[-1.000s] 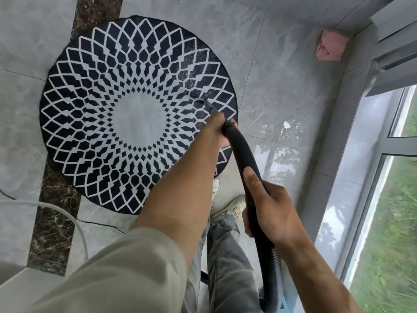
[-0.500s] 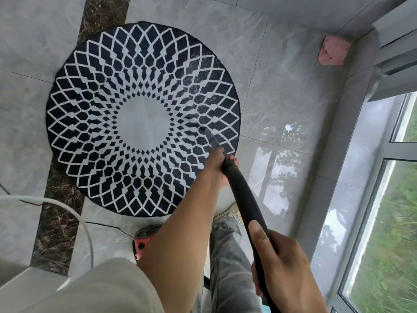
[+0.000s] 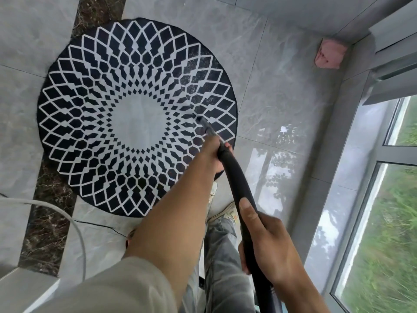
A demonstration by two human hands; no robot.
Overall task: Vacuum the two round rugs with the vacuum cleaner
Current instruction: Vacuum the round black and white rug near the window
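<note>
Grey tiled floor (image 3: 282,71) beside a window (image 3: 388,199) at right. At centre left, round black-and-white rug (image 3: 108,114), flat on the tiles. On its right part, touching, black vacuum nozzle (image 3: 204,124). Left hand (image 3: 214,154) closed around black hose (image 3: 237,184) near nozzle; right hand (image 3: 268,242) closed around hose lower down. Pink cloth (image 3: 330,53) in upper right corner. White cable (image 3: 67,218) at lower left.

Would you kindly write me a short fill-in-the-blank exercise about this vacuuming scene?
1. The nozzle touches the rug on its ____ side, toward the window.
2. The left hand holds the hose ____ to the nozzle than the right hand.
3. The cloth in the corner is ____ in colour.

Missing words: right; nearer; pink.
</note>
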